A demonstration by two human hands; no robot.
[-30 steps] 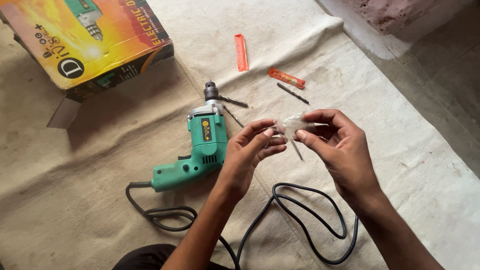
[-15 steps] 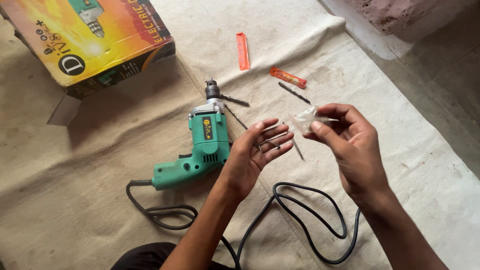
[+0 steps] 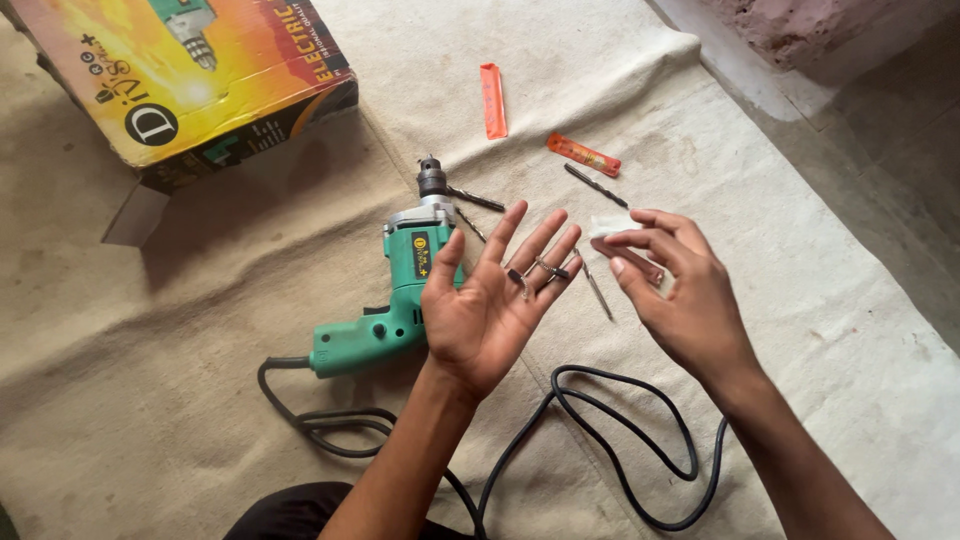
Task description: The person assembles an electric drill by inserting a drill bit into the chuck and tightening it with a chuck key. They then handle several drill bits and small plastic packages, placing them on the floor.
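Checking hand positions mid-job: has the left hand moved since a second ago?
Yes. The left hand has opened flat, palm up, parting from the right hand, beside the green drill.

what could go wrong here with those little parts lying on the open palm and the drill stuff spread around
1. The small parts lie loose on the fingers of the open left hand; a tilt might let them roll off onto the cloth, where they would be hard to spot.
2. The right hand pinches a small clear packet only at the fingertips, so it may slip.
3. The black cord loops close to both forearms and might snag, tugging the green drill.
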